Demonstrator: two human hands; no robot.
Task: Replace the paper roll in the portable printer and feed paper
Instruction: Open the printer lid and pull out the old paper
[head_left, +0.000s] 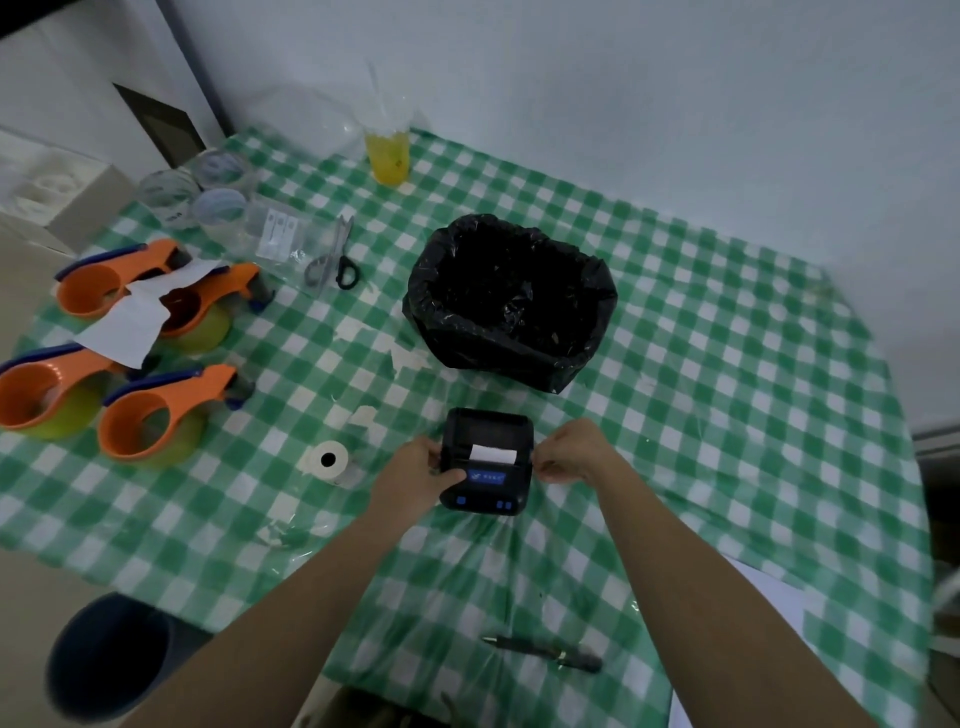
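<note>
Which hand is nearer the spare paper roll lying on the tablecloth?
Left. The left hand grips the printer's left side, with the spare paper roll lying just to its left. The right hand is at the printer's far side.

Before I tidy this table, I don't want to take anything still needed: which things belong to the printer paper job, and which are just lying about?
In use:
printer, held by left hand and right hand
paper strip showing at its slot
paper roll beside it

Lying about:
tape dispensers
scissors
bin bag
yellow drink
pen
clear cups
</note>
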